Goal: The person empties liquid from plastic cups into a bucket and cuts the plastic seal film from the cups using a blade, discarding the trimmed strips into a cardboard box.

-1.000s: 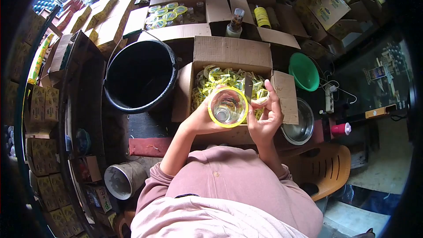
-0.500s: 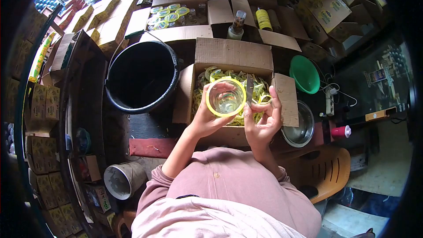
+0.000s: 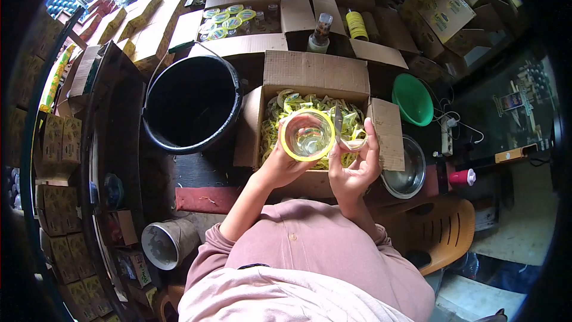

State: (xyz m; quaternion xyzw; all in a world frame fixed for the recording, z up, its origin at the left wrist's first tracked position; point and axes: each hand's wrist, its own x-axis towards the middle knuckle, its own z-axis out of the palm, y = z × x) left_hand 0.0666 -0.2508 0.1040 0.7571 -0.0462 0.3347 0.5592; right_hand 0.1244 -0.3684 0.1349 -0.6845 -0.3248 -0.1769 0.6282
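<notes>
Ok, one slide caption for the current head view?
Left hand holds a yellow-rimmed clear cup, right hand a narrow blade, over an open cardboard box of yellow scraps.

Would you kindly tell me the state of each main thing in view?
Clear, yellow-rimmed cup: held in the left hand.
Thin grey metal blade: bare, in the right hand.
Brown cardboard box: open, holding yellow scraps.
Round black bucket: uncovered, interior dark.
Round green bowl: uncovered.
</notes>
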